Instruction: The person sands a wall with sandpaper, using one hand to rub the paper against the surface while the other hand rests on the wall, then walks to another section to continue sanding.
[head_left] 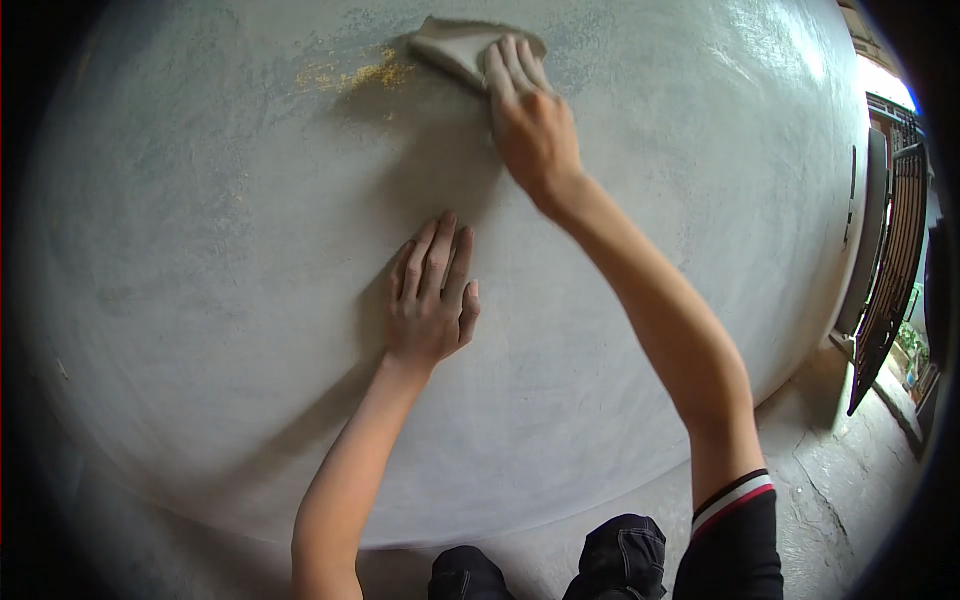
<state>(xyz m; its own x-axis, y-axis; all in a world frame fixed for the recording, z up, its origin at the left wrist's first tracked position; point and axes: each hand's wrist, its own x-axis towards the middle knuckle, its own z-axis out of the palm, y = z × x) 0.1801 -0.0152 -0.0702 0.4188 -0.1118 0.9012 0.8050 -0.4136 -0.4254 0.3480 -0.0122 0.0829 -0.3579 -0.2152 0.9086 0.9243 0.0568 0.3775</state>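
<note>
A grey wall [300, 250] with a smeared, patchy finish fills most of the view. High on it, my right hand [535, 125] presses a pale grey folded sheet [455, 48] flat against the surface, fingers stretched over its right part. The sheet's left corner lifts a little and casts a shadow. Lower down, my left hand [430, 300] rests on the wall with its palm down and fingers apart, holding nothing. Grey dust coats its fingers. Left of the sheet, a rough yellow patch [380, 73] shows on the wall.
My knees in dark trousers [625, 550] are at the bottom, close to the wall's foot. A grey cracked floor [810, 490] runs along the right. At the far right stands a dark slatted gate [895, 260], with bright daylight and some plants beyond it.
</note>
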